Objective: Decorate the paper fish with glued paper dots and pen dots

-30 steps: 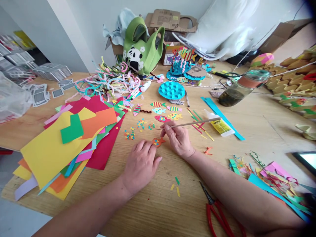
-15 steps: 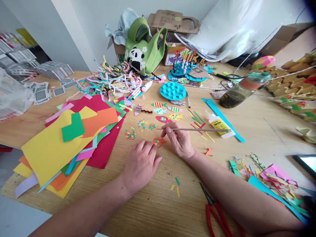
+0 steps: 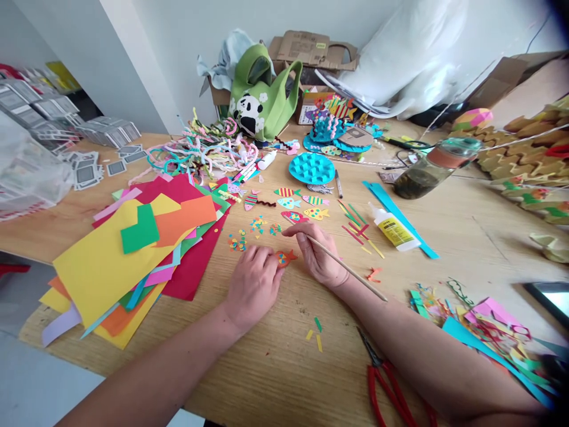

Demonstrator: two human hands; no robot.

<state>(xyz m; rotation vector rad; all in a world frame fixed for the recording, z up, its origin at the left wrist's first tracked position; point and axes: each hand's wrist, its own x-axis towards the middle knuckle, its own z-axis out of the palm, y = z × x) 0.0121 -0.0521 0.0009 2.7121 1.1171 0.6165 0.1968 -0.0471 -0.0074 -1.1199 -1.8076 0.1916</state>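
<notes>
On the wooden table (image 3: 284, 367), an orange paper fish (image 3: 285, 258) with small coloured pieces on it lies under the fingertips of my left hand (image 3: 255, 284), which hold its left end. My right hand (image 3: 322, 252) is closed around a thin wooden stick (image 3: 351, 270), just right of the fish; the stick slants down over my right forearm. Small paper confetti (image 3: 258, 224) lies in little heaps beyond my left hand. Several decorated paper fish, one of them yellow (image 3: 316, 213), lie beyond my right hand. A glue bottle (image 3: 395, 230) lies to the right, near thin paper strips (image 3: 355, 225).
Coloured paper sheets (image 3: 102, 261) are piled at the left. Red-handled scissors (image 3: 382, 379) lie by my right forearm, with paper scraps (image 3: 484, 326) farther right. A blue round piece (image 3: 312, 169), a glass jar (image 3: 433, 169) and a green panda bag (image 3: 267, 98) stand farther back.
The stick has swung from nearly level to slanting down towards my right forearm. My left hand has shifted slightly off the orange fish, showing more of it. The view has moved a little.
</notes>
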